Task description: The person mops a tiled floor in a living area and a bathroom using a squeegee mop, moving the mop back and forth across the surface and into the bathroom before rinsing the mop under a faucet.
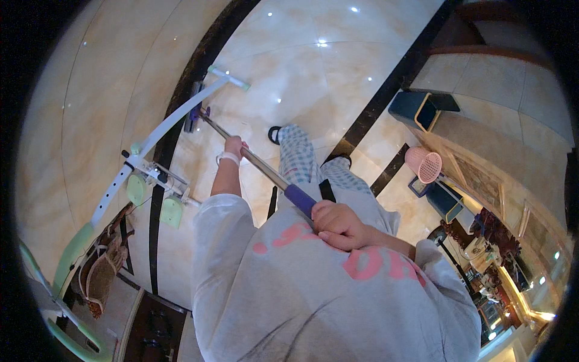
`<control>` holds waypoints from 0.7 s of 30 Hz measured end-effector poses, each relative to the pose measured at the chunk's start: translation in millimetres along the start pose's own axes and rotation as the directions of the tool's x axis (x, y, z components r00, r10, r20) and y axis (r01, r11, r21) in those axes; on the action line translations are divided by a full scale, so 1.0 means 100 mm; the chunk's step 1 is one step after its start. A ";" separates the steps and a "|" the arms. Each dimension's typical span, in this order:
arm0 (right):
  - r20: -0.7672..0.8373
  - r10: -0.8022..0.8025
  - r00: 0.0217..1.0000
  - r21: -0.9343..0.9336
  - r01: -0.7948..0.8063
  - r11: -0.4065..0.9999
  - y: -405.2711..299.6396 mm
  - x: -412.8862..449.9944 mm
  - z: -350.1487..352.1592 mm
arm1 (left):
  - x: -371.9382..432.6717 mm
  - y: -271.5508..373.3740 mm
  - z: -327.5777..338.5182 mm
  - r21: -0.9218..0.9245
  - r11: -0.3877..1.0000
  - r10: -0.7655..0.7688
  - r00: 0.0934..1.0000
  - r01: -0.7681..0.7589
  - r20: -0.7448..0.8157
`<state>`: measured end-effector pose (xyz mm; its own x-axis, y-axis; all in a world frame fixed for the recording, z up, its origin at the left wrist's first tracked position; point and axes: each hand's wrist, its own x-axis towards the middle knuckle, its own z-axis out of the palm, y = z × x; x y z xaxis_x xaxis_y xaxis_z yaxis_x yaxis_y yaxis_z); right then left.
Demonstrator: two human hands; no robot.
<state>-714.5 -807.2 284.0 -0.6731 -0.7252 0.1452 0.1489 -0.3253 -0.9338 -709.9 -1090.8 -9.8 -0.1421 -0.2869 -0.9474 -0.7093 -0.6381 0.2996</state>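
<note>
My left hand (234,147), with a pale band at the wrist, grips the metal pole (267,169) of a floor mop. My right hand (341,225) is closed around the upper end of the pole by its purple grip (300,200), close to my shirt. The pole slants down to a flat mop head (194,108) with a purple joint. It rests on the floor by a dark tile strip, partly hidden beneath the white tube of an exercise machine (181,111).
The machine's green pads (172,211) and curved green bars are at my left, near a brown woven item (102,276). At my right are a pink perforated basket (424,164), dark blue bins (409,108) and cluttered goods by a lit glass-fronted counter. My slippered feet stand on glossy tiles.
</note>
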 end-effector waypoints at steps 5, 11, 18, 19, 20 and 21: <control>-0.076 0.007 0.997 -0.046 -0.011 0.999 -0.38 -0.83 -0.34 | -0.45 -0.79 0.58 0.008 0.998 -0.058 0.998 0.058 0.011; -0.175 -0.014 0.984 -0.112 -0.006 0.994 -1.03 -2.10 -0.63 | -0.88 -2.09 1.01 0.328 0.945 -0.101 0.956 0.006 0.274; -0.050 -0.028 0.998 -0.163 0.020 0.986 -2.10 -2.93 -0.96 | -2.25 -2.92 1.81 0.316 0.944 -0.254 0.830 0.099 0.497; 0.200 -0.066 0.977 -0.137 0.095 0.986 -2.10 -2.87 -1.08 | -2.24 -2.91 1.85 0.186 0.974 -0.213 0.809 0.131 0.548; 0.316 -0.087 0.945 -0.099 0.124 0.987 -2.06 -2.81 -1.14 | -2.18 -2.89 1.78 0.105 0.983 -0.182 0.828 0.149 0.531; 0.328 -0.088 0.941 -0.097 0.126 0.987 -2.03 -2.74 -1.10 | -2.10 -2.89 1.70 0.092 0.985 -0.173 0.830 0.146 0.530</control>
<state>-639.8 -475.4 398.0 -0.4086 -0.8526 0.3257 -0.0076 -0.3537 -0.9353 -592.5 -724.3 82.7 -0.3616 0.2511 -0.8979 -0.7832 -0.6043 0.1464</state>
